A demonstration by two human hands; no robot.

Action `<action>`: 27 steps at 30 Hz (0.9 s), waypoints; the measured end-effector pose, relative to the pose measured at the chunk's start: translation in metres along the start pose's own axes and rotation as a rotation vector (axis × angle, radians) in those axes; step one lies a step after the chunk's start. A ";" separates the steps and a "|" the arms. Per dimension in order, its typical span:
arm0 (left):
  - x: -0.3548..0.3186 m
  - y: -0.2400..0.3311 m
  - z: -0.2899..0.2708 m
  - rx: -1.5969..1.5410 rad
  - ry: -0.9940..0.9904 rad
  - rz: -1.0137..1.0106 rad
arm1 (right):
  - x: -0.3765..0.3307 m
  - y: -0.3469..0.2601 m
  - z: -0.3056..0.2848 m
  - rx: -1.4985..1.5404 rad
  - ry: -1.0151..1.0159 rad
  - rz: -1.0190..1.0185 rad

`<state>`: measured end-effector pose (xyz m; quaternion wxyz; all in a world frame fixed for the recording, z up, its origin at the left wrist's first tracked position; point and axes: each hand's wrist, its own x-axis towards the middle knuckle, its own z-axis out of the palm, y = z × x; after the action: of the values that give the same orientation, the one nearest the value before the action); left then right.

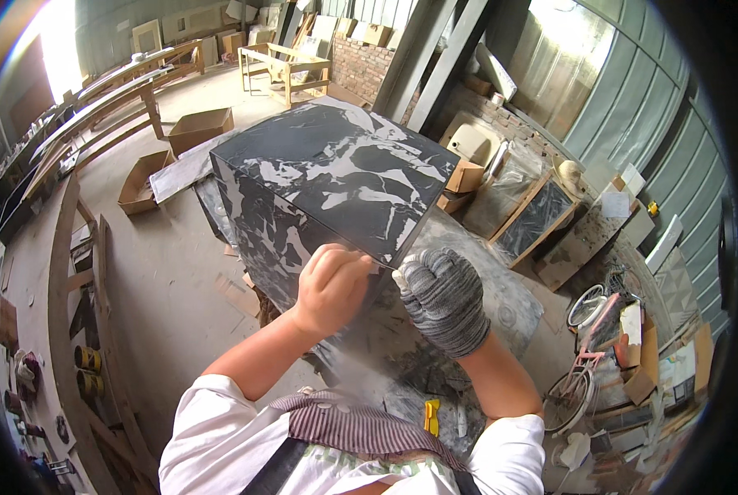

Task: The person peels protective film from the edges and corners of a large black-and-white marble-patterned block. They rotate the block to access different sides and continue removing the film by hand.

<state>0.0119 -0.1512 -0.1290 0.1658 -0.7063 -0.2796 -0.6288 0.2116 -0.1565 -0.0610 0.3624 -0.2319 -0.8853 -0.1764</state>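
From where I stand, the black-and-white marbled block (352,169) sits on a grey, dusty work table (505,285), one corner pointing at the worker. The bare left hand (333,289) is at that near corner, fingers curled well in; the right hand (442,301), in a grey knitted glove, is bunched just beside it, its fingers folded tight. Something thin may be pinched between them, but I cannot tell what, nor whether either hand presses on the block. It looks like stone or a stone-like slab box, so I'd judge it heavy and quite stiff, its smooth faces slippery under dust, its sharp edges and corners easily chipped. To shift it, I'd take hold low on two opposite sides with both palms flat, keeping off those thin edges. A yellow cutter (432,417) lies nearer the worker's body.
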 end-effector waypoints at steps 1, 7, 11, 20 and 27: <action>-0.003 -0.002 -0.002 0.014 -0.010 0.011 | 0.000 0.000 0.001 -0.012 -0.029 -0.013; -0.024 -0.010 -0.012 0.025 -0.121 -0.003 | -0.025 -0.004 0.033 0.002 -0.258 0.039; -0.037 -0.011 -0.017 -0.015 -0.185 -0.009 | -0.024 -0.005 0.027 0.070 -0.214 0.022; 0.009 0.000 -0.009 0.039 -0.077 0.063 | -0.001 0.004 0.006 0.013 -0.067 -0.087; -0.006 -0.003 -0.010 0.000 -0.104 0.031 | -0.013 0.004 0.015 0.064 -0.119 -0.047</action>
<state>0.0016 -0.1558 -0.1340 0.1607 -0.7425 -0.2766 -0.5885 0.2139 -0.1494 -0.0803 0.3121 -0.2094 -0.9157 -0.1424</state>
